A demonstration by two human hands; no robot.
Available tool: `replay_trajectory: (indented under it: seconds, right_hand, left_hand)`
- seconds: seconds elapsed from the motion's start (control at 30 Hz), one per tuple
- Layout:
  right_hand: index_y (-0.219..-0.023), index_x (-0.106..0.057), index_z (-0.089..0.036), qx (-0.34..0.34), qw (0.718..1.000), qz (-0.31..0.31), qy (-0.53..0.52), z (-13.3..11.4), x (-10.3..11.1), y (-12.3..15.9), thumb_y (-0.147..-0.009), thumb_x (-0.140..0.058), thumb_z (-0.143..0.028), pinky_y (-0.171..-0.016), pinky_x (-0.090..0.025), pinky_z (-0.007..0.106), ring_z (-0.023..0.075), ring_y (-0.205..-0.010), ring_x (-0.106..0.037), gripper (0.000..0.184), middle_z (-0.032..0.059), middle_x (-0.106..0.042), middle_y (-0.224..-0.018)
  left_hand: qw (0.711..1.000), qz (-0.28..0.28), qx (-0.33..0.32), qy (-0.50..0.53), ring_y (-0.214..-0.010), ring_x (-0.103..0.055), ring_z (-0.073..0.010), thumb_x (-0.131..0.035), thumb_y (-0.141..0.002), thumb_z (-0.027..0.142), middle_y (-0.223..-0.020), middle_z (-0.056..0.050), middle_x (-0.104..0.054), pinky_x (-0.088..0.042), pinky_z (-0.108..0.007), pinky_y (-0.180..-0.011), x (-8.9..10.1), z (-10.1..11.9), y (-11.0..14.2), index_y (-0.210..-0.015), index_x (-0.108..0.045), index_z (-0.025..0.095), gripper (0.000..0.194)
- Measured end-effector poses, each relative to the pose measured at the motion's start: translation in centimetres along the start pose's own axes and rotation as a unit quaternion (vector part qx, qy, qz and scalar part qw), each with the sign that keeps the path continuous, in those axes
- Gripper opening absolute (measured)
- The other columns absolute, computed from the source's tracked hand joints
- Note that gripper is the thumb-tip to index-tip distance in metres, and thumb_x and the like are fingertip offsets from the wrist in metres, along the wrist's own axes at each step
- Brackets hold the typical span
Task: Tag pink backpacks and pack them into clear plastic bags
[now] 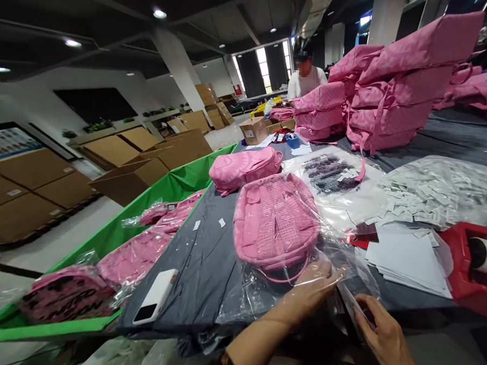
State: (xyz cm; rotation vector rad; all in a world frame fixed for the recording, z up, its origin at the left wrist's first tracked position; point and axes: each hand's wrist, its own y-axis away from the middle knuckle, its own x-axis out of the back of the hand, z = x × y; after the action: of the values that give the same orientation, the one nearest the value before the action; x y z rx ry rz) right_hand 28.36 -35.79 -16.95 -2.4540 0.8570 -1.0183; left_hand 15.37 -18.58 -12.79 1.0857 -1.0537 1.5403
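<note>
A pink backpack [277, 221] lies on the dark cloth-covered table inside a clear plastic bag [246, 295], whose loose end spreads toward me. My left hand [318, 280] is at the near end of that bag, just below the backpack, its fingers bent and closed on the film. To its right my right hand [382, 331] pinches a thin white sheet [349, 303] between thumb and fingers. The sheet is seen nearly edge-on, and its far end reaches the left fingertips. Glare on the film partly covers the left hand.
Another pink bag [244, 169] lies behind. Right are white papers [405, 259], a red tape dispenser [471, 268] and a plastic bag of small white labels [436, 196]. Stacked pink bags [396, 97] stand farther back, near a person [306, 80]. A green-lined bin [74, 261] holds bagged packs, left.
</note>
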Motion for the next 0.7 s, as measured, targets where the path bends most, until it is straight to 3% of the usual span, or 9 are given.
replay_trajectory:
  seconds: [0.13, 0.23, 0.33, 0.43, 0.53, 0.63, 0.7]
  right_hand:
    - [-0.111, -0.061, -0.023, 0.028, 0.999, 0.018, 0.014, 0.2, 0.2, 1.7, -0.103, -0.048, -0.03, -0.066, -0.057, 0.015, 0.0136, -0.078, -0.073, 0.016, 0.0021, -0.072, -0.092]
    - [-0.115, -0.059, -0.023, 0.062, 0.997, 0.014, 0.041, 0.4, 0.1, 3.0, -0.104, -0.046, -0.027, -0.068, -0.056, 0.016, 0.0132, -0.075, -0.073, 0.018, 0.0016, -0.072, -0.091]
    - [-0.125, -0.056, -0.021, 0.065, 0.997, -0.003, 0.046, 0.4, 0.4, 4.3, -0.105, -0.047, -0.028, -0.069, -0.057, 0.016, 0.0142, -0.078, -0.074, 0.024, 0.004, -0.074, -0.099]
    - [-0.124, -0.06, -0.024, 0.145, 0.988, -0.034, 0.041, 0.2, 1.6, 5.0, -0.103, -0.05, -0.026, -0.064, -0.057, 0.016, 0.0126, -0.069, -0.073, 0.024, -0.0002, -0.076, -0.092]
    - [-0.119, -0.066, -0.029, 0.218, 0.972, 0.002, 0.084, 0.3, 2.8, 3.5, -0.098, -0.058, -0.024, -0.07, -0.058, 0.02, 0.0134, -0.072, -0.071, 0.023, -0.002, -0.075, -0.086]
    - [-0.134, -0.061, -0.024, 0.174, 0.969, 0.06, 0.167, 0.9, 2.8, -1.0, -0.096, -0.061, -0.029, -0.088, -0.059, 0.039, 0.0274, -0.107, -0.069, 0.038, 0.0118, -0.07, -0.121]
    - [-0.132, -0.063, -0.022, 0.168, 0.97, 0.05, 0.167, 1.4, 2.0, -5.0, -0.102, -0.05, -0.033, -0.075, -0.062, 0.036, 0.0264, -0.098, -0.072, 0.035, 0.0124, -0.072, -0.116]
  left_hand:
    - [0.98, -0.002, -0.155, -0.123, -0.116, -0.055, -0.0286, -0.054, -0.099, 0.027, -0.127, -0.011, -0.062, -0.046, -0.042, -0.097, 0.7, -1.2, -4.2, -0.122, -0.068, 0.023, 0.027]
    - [0.949, -0.043, -0.287, -0.124, -0.116, -0.056, -0.0239, -0.061, -0.097, 0.026, -0.12, -0.005, -0.067, -0.042, -0.036, -0.096, 0.0, -1.3, -6.1, -0.098, -0.074, 0.023, 0.013]
    - [0.923, -0.1, -0.349, -0.131, -0.087, -0.063, -0.0181, -0.067, -0.092, 0.022, -0.082, 0.0, -0.07, -0.044, -0.033, -0.079, -1.6, -1.6, -5.8, -0.085, -0.07, 0.023, 0.008]
    - [0.921, -0.079, -0.351, -0.149, -0.071, -0.062, -0.0169, -0.068, -0.091, 0.021, -0.068, 0.001, -0.065, -0.043, -0.033, -0.068, -2.8, -2.2, -3.8, -0.078, -0.066, 0.019, 0.013]
    - [0.929, -0.013, -0.347, -0.129, -0.074, -0.064, -0.0161, -0.059, -0.097, 0.021, -0.077, -0.003, -0.068, -0.046, -0.031, -0.069, -2.7, -2.7, -1.5, -0.089, -0.067, 0.014, 0.013]
    - [0.951, 0.006, -0.303, -0.056, -0.09, -0.068, -0.015, -0.052, -0.101, 0.022, -0.098, -0.006, -0.074, -0.051, -0.028, -0.083, -1.7, -2.8, 0.0, -0.111, -0.066, 0.017, 0.018]
    - [0.974, 0.015, -0.228, -0.005, -0.101, -0.069, -0.0147, -0.05, -0.101, 0.023, -0.116, -0.006, -0.073, -0.052, -0.026, -0.09, -0.8, -2.8, 0.5, -0.128, -0.062, 0.025, 0.029]
